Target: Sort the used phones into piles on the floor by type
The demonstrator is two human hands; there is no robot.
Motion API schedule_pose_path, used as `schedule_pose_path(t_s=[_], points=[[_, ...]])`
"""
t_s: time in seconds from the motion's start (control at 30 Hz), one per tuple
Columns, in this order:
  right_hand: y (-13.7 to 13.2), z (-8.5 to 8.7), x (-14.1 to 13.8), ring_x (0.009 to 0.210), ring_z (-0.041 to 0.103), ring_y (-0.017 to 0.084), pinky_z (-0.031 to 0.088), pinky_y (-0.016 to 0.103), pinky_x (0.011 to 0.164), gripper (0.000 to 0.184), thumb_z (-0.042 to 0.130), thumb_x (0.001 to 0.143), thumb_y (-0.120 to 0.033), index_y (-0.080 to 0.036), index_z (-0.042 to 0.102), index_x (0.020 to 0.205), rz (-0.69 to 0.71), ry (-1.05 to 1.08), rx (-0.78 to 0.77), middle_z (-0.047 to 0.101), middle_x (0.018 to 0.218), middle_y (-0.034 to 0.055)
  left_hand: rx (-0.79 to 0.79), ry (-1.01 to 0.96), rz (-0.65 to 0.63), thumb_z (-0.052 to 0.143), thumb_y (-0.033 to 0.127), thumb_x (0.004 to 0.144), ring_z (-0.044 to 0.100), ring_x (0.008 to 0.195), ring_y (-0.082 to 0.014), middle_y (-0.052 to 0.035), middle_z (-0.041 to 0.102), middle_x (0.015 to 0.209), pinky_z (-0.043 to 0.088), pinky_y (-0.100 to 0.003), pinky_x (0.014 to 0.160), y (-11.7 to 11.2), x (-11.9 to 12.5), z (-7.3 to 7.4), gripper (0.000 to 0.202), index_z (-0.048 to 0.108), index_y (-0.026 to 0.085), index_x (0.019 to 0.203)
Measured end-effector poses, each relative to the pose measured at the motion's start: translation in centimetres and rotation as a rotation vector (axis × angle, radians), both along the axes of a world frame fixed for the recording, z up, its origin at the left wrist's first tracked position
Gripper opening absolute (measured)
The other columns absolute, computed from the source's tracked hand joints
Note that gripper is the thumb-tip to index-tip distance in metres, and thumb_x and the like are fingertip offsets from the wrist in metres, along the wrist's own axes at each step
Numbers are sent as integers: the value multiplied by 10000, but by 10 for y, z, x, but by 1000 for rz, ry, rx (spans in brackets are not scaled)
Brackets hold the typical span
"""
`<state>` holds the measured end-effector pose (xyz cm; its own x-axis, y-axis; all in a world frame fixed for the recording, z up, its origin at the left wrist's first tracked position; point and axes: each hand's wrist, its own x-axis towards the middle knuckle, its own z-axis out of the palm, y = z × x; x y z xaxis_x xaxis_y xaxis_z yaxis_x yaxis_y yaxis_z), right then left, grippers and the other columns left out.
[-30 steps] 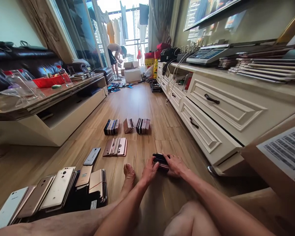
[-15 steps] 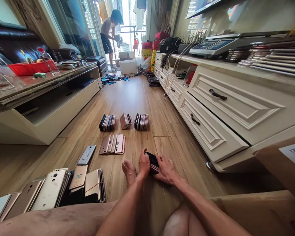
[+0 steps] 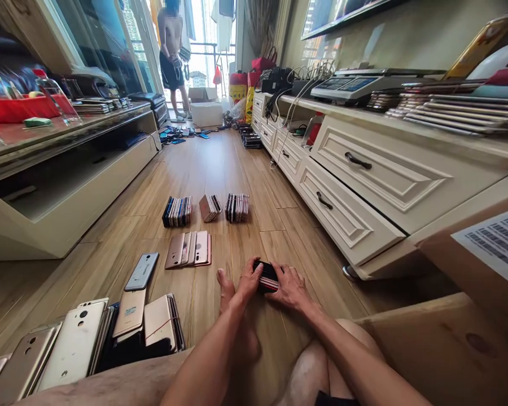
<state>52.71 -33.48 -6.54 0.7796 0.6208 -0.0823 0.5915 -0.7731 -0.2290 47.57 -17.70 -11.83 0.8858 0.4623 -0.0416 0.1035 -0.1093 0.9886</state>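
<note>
Both hands press a small stack of dark phones (image 3: 267,276) standing on the wooden floor in front of me. My left hand (image 3: 248,282) grips its left side with curled fingers. My right hand (image 3: 290,288) clasps its right side. My bare foot (image 3: 226,290) rests just left of the stack. Farther ahead stand three rows of phones on edge (image 3: 176,211), (image 3: 210,207), (image 3: 237,207), with a fan of pink phones (image 3: 189,250) lying nearer.
More phones (image 3: 74,344) lie at lower left beside a grey phone (image 3: 141,270). A white drawer cabinet (image 3: 355,192) runs along the right, a low table (image 3: 63,175) along the left. A cardboard box (image 3: 457,338) sits at my right. Another person (image 3: 171,53) stands far back.
The view swung about while my hands stayed clamped on the dark stack, squaring it. The person at the back straightened up from bending over the boxes.
</note>
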Motion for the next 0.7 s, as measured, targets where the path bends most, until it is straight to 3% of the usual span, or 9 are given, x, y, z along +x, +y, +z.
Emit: schedule_pose_path(t_s=[0.17,0.27,0.33,0.43,0.53,0.7], points=[[-2,-6,11,1232,517,376,415,483,993,989,822,691,-515,-213,420,1542,87,-38,54,556,1415,173,8,-35,0,566,321,930,562,1308,-242,-119,601,1396,390,-394,1185,-3,2,-7,447,568,200,1361],[-5,-12,20,1290,496,367,390,506,1063,943,829,672,-525,-252,479,1503,134,51,255,553,1449,140,21,-50,7,555,325,926,532,1335,-223,-103,580,1426,358,-393,1202,-5,-1,-10,468,539,212,1380],[-5,-17,28,1288,524,331,385,475,1106,795,768,723,-551,-253,563,1431,66,194,495,593,1410,112,31,-55,33,544,335,928,509,1356,-225,-108,560,1444,334,-397,1213,-7,-2,-9,468,531,205,1378],[-2,-26,42,1238,585,295,415,438,1107,597,489,912,-580,-168,639,1318,-182,312,737,654,1307,144,48,-56,69,535,363,935,512,1348,-230,-115,567,1425,325,-386,1209,-8,-2,-8,450,551,200,1354],[-1,-36,53,1179,636,289,484,427,1034,606,341,960,-536,-116,639,1278,-329,344,778,691,1256,166,70,-55,94,516,377,949,542,1301,-238,-122,606,1356,337,-398,1196,-9,-2,-7,406,589,192,1303],[-3,-45,52,1005,699,259,548,362,907,587,419,918,-595,-142,699,1166,-289,403,785,754,1073,104,98,-66,116,518,375,958,583,1219,-239,-104,640,1259,389,-420,1156,-9,-9,-5,338,620,200,1229]])
